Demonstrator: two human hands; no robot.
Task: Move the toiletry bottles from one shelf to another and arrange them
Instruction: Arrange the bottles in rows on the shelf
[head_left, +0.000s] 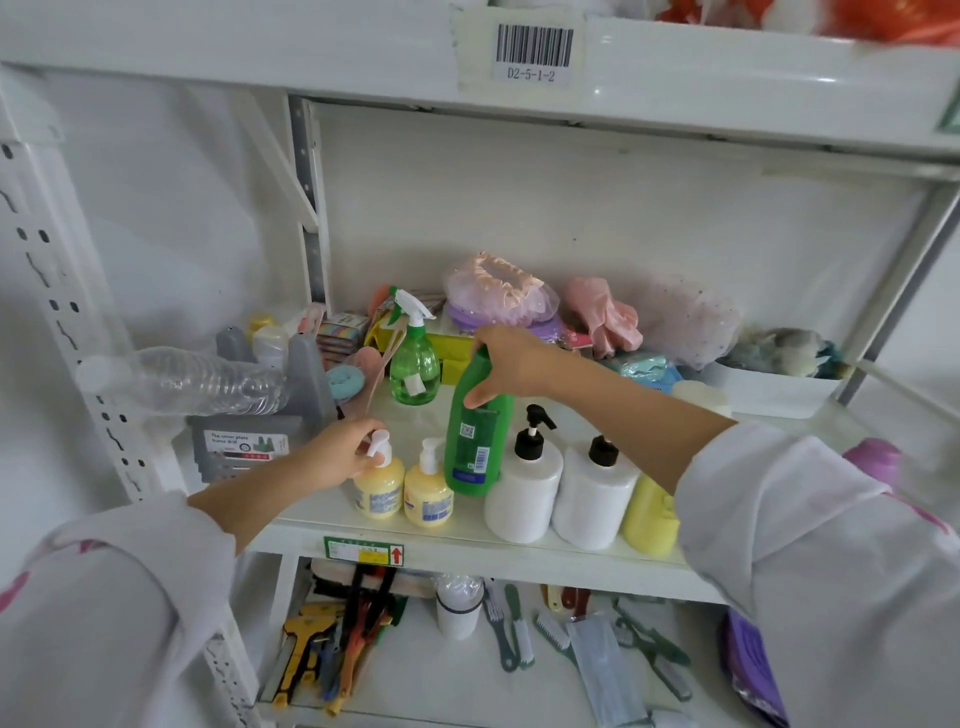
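Note:
On the middle shelf (467, 540) a row of toiletry bottles stands along the front edge. My left hand (340, 454) grips the white pump of a small yellow bottle (379, 491) at the row's left end. Beside it stands a second small yellow pump bottle (428, 496). My right hand (511, 364) holds the top of a tall green bottle (475, 447), which stands upright on the shelf. Right of it are two white bottles with black pumps (524, 493) (595, 499) and a yellow bottle (649, 519), partly hidden by my right sleeve.
A green spray bottle (414, 364) stands behind the row. A clear plastic bottle (197, 382) lies on a grey box (244, 441) at left. Shower caps, sponges and a white tray (774, 395) fill the back. The lower shelf holds brushes and scrapers.

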